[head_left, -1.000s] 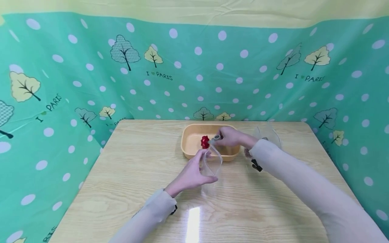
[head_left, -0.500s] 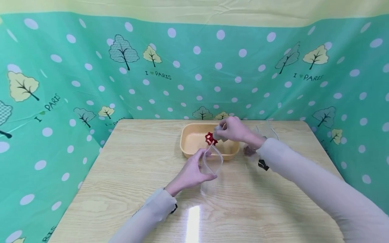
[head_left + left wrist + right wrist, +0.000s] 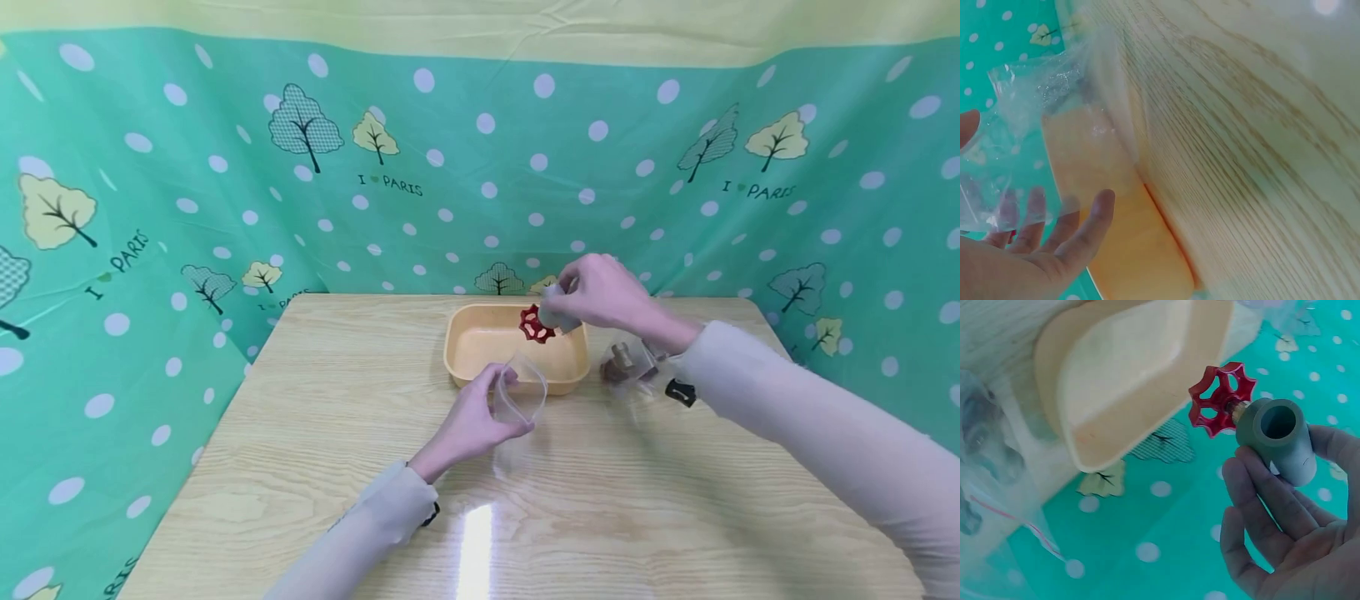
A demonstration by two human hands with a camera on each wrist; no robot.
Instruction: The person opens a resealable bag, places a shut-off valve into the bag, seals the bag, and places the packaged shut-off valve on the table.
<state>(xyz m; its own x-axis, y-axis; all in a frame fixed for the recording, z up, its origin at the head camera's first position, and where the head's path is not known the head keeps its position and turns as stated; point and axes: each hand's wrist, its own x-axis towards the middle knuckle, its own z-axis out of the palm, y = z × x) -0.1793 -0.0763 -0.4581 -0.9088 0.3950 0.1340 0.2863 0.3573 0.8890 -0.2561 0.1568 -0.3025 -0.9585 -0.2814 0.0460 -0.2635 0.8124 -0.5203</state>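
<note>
My right hand point(image 3: 611, 292) pinches a grey pipe valve point(image 3: 1282, 444) between thumb and fingers, above the back right of a tan plastic tub point(image 3: 483, 385). Its red handwheel point(image 3: 1222, 400) points toward the tub in the right wrist view, and the pipe's round opening shows. In front of the tub, my left hand point(image 3: 468, 425) holds a clear plastic bag point(image 3: 1060, 156) with its mouth spread between thumb and fingers. No contents show inside that bag. The tub's visible inside is bare.
Right of the tub, a second clear bag point(image 3: 630, 367) with brownish and dark pieces in it lies on the wooden table point(image 3: 315, 400). A green dotted curtain point(image 3: 420, 208) stands right behind the table's back edge.
My right hand has lifted the valve up and to the right, away from the bag's mouth. The left hand and its bag have barely moved.
</note>
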